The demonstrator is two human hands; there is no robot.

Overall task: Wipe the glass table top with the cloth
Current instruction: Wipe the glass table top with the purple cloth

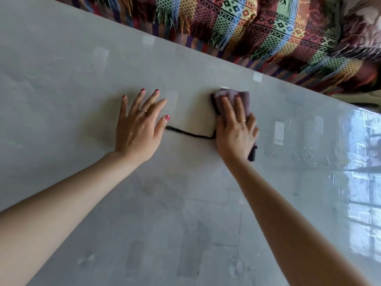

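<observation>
The glass table top (82,83) fills most of the view, pale grey and glossy. A folded mauve cloth (244,99) with a dark edge lies flat on it right of centre. My right hand (235,131) presses down on the cloth with straight fingers, covering its near half. A thin black string (189,134) trails from the cloth leftward across the glass. My left hand (140,124) rests flat on the bare glass to the left, fingers spread, holding nothing; the string's end lies near its thumb.
Beyond the table's far edge lies a colourful patterned woven throw (268,32) with fringe. A window reflection (362,162) glares on the glass at the right. Pale tape-like patches (278,133) show through the surface.
</observation>
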